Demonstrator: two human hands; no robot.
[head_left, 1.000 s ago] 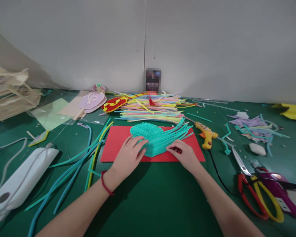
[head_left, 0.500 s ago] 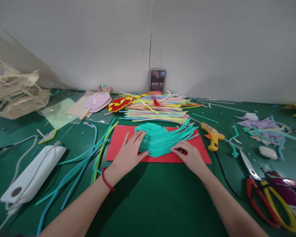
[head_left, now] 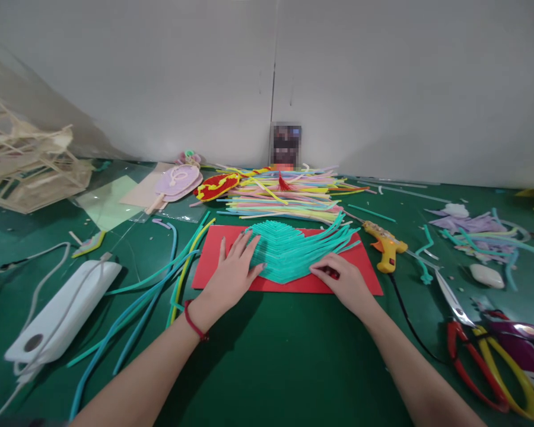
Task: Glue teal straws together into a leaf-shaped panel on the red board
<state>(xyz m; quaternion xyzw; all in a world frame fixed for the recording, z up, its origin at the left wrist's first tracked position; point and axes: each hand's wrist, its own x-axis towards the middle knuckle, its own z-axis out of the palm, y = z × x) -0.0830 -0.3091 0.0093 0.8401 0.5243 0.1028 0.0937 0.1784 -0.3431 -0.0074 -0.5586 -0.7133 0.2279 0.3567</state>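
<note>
A teal leaf-shaped piece made of pipe cleaners (head_left: pixel 280 252) lies on a red board (head_left: pixel 360 276), its loose strands fanning out to the right. My left hand (head_left: pixel 237 264) rests on the left edge of the piece, fingers spread and flat, a red cord bracelet at the wrist. At the lower right edge of the piece, my right hand (head_left: pixel 338 276) has thumb and fingertips pinched on a teal pipe cleaner strand. The very tip of that strand is covered by the fingers.
Behind the board lies a pile of coloured pipe cleaners (head_left: pixel 276 198). A yellow glue gun (head_left: pixel 386 246), scissors (head_left: pixel 460 317) and scraps (head_left: pixel 476 228) are at right. At left are a white device with a cable (head_left: pixel 66 314), long blue strands (head_left: pixel 136 308) and a wooden stick frame (head_left: pixel 31 166).
The whole scene has shifted very slightly rightward in view. My left fingers have eased a little to the left on the teal piece; the right hand keeps its pinch.
</note>
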